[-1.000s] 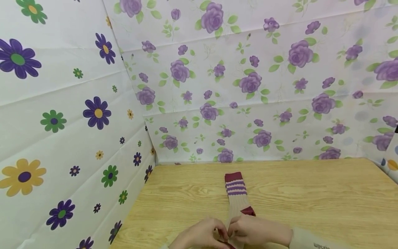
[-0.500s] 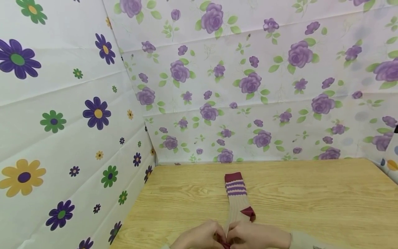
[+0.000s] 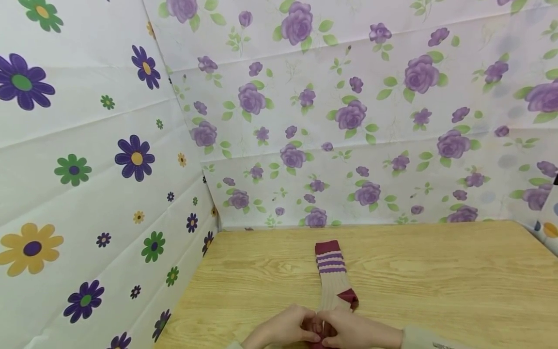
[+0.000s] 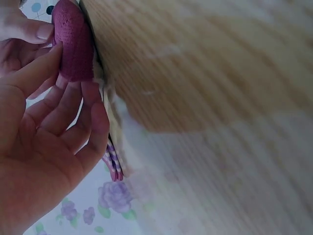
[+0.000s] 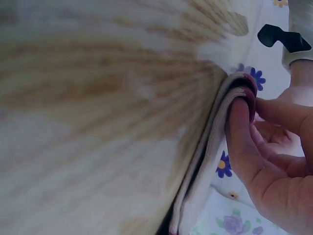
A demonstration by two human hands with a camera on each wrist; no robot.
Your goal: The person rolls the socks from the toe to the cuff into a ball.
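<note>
A pair of cream ribbed socks [image 3: 333, 282] lies lengthwise on the table, one layer on the other, with maroon cuffs, heels and toes and purple stripes below the cuff. The cuff end points away from me. At the near end my left hand [image 3: 283, 327] and right hand [image 3: 355, 329] meet and pinch the maroon toe [image 4: 76, 46], which is bent up off the table. Left thumb and fingers sit on either side of it in the left wrist view. In the right wrist view, two sock layers [image 5: 208, 152] curl over together between my right hand's thumb and fingers.
The wood-grain table [image 3: 436, 271] extends to both sides of the socks. Behind it hangs a sheet [image 3: 392, 169] with purple roses, and a daisy-patterned sheet [image 3: 100, 203] closes off the left side.
Both hands stay at the toe end while their fingers shift, and the maroon toe is now turned up between them. The right hand has moved slightly nearer, showing more of the heel.
</note>
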